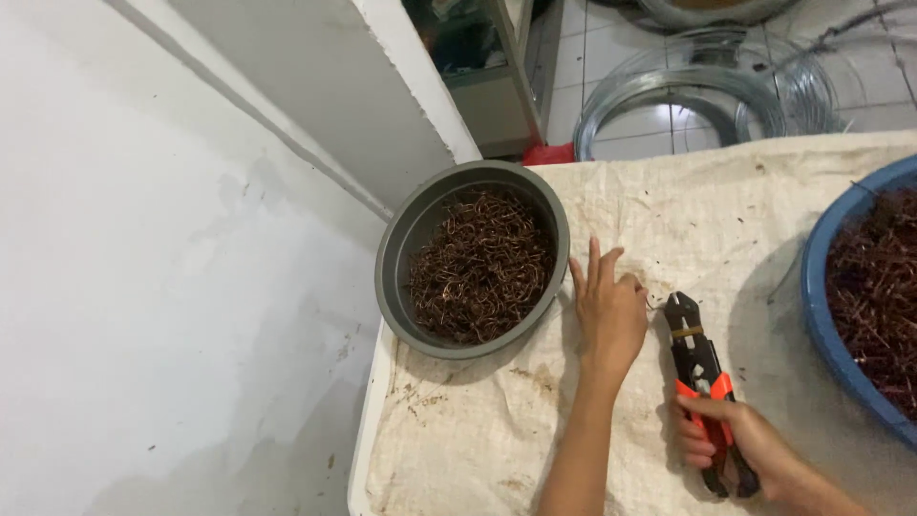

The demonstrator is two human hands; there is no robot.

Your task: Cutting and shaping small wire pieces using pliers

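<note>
two bowls mark the progress: the grey bowl is about half full of short brown wire bits, and the blue bowl at the right edge holds plenty more, so i judge much is left. the left hand lies flat and empty on the cloth covering the surface, fingers spread, just beside the grey bowl. the right hand is closed around the cutter handles; the cutter lies between the hands. wire coils sit on the floor beyond, well apart; nothing blocks the hands.
</note>
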